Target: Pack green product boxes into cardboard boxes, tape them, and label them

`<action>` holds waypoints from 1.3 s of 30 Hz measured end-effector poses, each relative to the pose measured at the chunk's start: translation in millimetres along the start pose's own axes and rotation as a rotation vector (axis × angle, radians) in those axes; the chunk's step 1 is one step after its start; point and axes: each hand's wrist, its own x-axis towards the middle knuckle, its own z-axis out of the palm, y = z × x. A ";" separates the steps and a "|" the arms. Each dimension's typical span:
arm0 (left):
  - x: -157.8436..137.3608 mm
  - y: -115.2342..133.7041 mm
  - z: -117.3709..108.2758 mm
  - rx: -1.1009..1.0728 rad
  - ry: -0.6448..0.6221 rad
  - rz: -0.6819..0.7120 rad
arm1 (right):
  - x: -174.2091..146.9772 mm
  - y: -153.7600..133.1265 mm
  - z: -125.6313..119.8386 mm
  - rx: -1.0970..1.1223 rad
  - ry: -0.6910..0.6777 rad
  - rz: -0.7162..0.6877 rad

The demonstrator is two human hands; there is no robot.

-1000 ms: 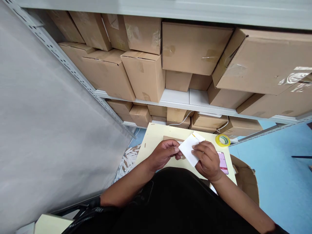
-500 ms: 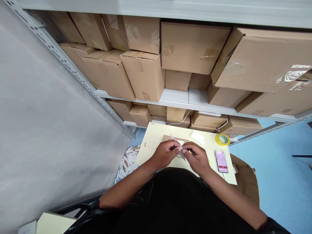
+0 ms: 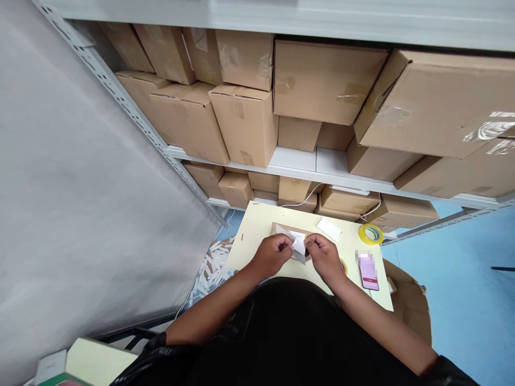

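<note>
Over the pale table, my left hand point(image 3: 272, 256) pinches one side of a white paper label point(image 3: 298, 246). My right hand point(image 3: 325, 256) has its fingertips closed on the other side. Between the hands the paper is folded, with a greyer layer angled out behind and below; it looks like a label partly lifted off its backing. Beneath the hands lies a small cardboard box point(image 3: 275, 227), mostly covered by them and the paper. A second tape roll point(image 3: 343, 266) shows only partly behind my right wrist.
On the table point(image 3: 249, 236) are a white label pad point(image 3: 330, 228), a yellow tape roll point(image 3: 370, 234) and a phone point(image 3: 368, 273). Shelves of cardboard boxes point(image 3: 325, 80) rise behind. Paper scraps point(image 3: 215, 265) litter the floor at left; a large open carton point(image 3: 412, 305) stands at right.
My hands have moved slightly apart, and more of the white paper shows between them. The view has shifted a little, so the surroundings sit further right.
</note>
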 end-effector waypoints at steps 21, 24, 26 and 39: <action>-113.2 -223.8 -183.7 0.144 0.231 -0.632 | 40.7 8.6 43.2 0.124 0.204 0.110; -114.9 -252.6 -205.8 0.371 0.176 -0.684 | 39.1 5.2 54.0 0.148 0.219 0.118; -113.3 -269.5 -218.8 0.438 0.157 -0.703 | 37.0 3.9 61.2 0.172 0.243 0.133; -37.5 -297.6 -263.9 0.746 0.066 -0.618 | 25.4 10.7 94.2 0.243 0.312 0.216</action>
